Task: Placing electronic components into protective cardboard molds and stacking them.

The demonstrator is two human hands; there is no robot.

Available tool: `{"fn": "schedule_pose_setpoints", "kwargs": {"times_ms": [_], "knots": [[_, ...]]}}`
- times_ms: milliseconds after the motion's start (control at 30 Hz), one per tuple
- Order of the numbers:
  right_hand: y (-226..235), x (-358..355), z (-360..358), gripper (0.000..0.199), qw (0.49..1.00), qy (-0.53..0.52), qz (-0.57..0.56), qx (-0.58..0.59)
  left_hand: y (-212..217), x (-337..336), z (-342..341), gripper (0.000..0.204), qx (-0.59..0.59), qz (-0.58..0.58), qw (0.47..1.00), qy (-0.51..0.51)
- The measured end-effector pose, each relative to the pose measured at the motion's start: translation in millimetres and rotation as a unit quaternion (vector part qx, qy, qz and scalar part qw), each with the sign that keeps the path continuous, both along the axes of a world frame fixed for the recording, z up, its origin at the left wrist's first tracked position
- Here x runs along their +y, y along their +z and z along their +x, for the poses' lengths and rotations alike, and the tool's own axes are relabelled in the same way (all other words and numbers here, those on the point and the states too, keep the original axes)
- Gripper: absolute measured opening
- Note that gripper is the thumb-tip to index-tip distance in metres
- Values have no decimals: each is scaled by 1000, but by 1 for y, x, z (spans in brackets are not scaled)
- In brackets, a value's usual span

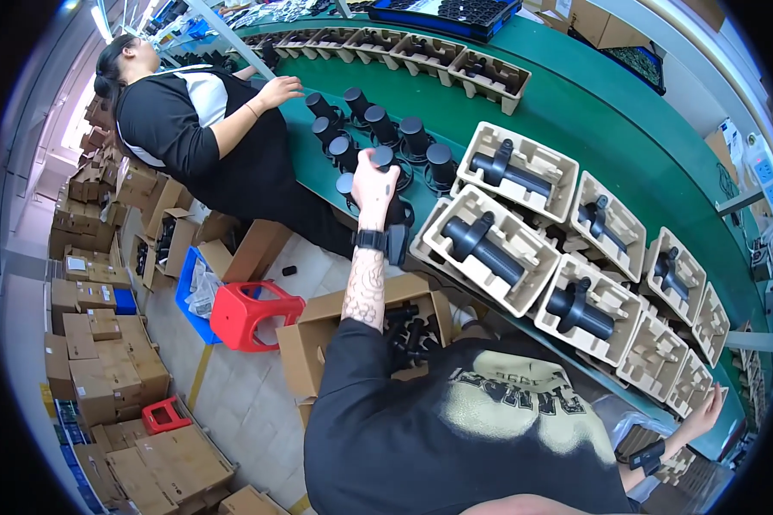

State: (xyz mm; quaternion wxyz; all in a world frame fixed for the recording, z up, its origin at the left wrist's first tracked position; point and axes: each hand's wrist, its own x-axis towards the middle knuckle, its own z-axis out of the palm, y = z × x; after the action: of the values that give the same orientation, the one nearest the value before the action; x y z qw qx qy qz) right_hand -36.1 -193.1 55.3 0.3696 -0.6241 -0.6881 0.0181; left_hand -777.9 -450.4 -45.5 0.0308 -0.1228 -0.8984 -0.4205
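Observation:
My left hand (374, 184) reaches forward over the green bench and is closed around the top of a black cylinder (383, 158). That cylinder stands in a cluster of several similar black cylinders with wider bases; one of them (440, 160) is just right of my hand. On the far right, my right hand (703, 415) is beside the end of a beige moulded-pulp tray (689, 384), its fingers stretched out near the rim. Between my hands sit several such trays; a nearer one (524, 296) holds a black cylindrical part with a ring (484, 249).
A co-worker (193, 137) stands at the left with one hand over the bench (313, 153). More trays (489, 77) line the far belt. By my left arm are an open carton (309, 356) of black parts and a red stool (249, 313). Stacked cartons (116, 360) fill the left.

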Motion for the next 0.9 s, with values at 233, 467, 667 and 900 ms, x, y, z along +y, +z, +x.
{"fn": "schedule_pose_setpoints", "kwargs": {"times_ms": [233,467,667,900], "knots": [[-11,7,-52,30,995,59,-15,78,-27,23,-64,72,-73,-274,956,-73],[-14,-5,-70,27,986,94,-31,131,-8,-5,-44,65,11,-180,982,-58],[29,-25,-124,25,976,163,-38,141,63,-68,20,50,138,205,966,-75],[32,-74,-298,78,734,523,-361,239,74,-31,131,60,-731,519,321,-306]]}}
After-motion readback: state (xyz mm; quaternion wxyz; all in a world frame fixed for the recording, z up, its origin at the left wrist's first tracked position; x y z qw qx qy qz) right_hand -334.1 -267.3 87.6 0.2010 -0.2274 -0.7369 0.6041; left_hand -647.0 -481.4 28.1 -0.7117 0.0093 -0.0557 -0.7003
